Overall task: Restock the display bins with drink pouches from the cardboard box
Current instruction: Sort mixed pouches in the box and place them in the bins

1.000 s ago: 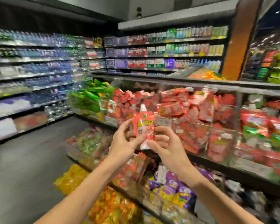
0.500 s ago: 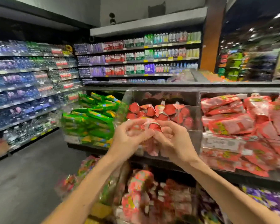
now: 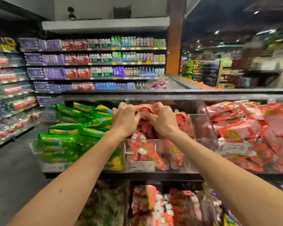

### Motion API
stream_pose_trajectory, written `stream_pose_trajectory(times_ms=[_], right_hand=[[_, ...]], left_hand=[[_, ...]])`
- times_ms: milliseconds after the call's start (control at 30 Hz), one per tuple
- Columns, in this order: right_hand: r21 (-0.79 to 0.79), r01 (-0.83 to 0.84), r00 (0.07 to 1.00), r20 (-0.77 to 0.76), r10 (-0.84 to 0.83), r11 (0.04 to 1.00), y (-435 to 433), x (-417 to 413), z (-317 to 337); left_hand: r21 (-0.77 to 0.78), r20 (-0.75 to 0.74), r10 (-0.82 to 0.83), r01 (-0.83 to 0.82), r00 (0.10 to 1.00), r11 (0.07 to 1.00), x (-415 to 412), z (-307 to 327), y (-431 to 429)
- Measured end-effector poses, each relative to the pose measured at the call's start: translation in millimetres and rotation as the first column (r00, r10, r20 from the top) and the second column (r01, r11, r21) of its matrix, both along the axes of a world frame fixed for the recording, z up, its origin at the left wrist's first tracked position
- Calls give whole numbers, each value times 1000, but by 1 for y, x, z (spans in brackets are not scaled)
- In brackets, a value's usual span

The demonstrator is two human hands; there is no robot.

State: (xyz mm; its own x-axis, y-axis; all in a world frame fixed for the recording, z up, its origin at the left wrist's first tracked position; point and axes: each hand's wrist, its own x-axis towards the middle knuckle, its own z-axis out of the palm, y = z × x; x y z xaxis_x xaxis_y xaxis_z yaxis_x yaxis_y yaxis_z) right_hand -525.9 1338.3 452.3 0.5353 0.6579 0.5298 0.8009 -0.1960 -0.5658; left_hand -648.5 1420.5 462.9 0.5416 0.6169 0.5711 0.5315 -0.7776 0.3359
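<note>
- While both hands meet over the middle bin, the left hand (image 3: 126, 119) and the right hand (image 3: 164, 119) curl their fingers round one red drink pouch (image 3: 145, 109) and pinch it from both sides.
- That pouch is just above the pile of red pouches (image 3: 147, 154) inside the clear bin (image 3: 186, 140). Blur hides whether it touches the top ones.
- It looks soft and squishy, like a small bag of juice, and light enough for one hand.
- Its skin looks shiny, so it may slip, and a hard squeeze could crumple it.
- I think the best place to hold is the flat edges or the hard little cap, which is hidden now.
- Green packs (image 3: 75, 128) fill the bin on the left, and more red packs (image 3: 245, 124) fill the one on the right.
- No cardboard box is in view.
</note>
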Motion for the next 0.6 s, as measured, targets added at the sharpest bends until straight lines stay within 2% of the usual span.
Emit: stream_pose_trajectory(times_ms=[133, 300, 467, 533, 600], right_hand=[[-121, 46, 999, 28, -43, 992, 24, -5, 0], [-127, 97, 990, 113, -82, 987, 38, -14, -4], [-178, 89, 992, 108, -70, 980, 33, -13, -7], [-153, 73, 989, 139, -52, 986, 20, -14, -8], [-40, 28, 988, 152, -22, 999, -7, -19, -12]], left_hand=[[193, -139, 156, -128, 978, 973, 6, -2, 17], [264, -102, 238, -204, 966, 943, 8, -4, 28], [266, -215, 245, -185, 945, 946, 7, -5, 21], [260, -182, 201, -150, 962, 954, -2, -11, 11], [234, -73, 98, -78, 993, 969, -13, -17, -7]])
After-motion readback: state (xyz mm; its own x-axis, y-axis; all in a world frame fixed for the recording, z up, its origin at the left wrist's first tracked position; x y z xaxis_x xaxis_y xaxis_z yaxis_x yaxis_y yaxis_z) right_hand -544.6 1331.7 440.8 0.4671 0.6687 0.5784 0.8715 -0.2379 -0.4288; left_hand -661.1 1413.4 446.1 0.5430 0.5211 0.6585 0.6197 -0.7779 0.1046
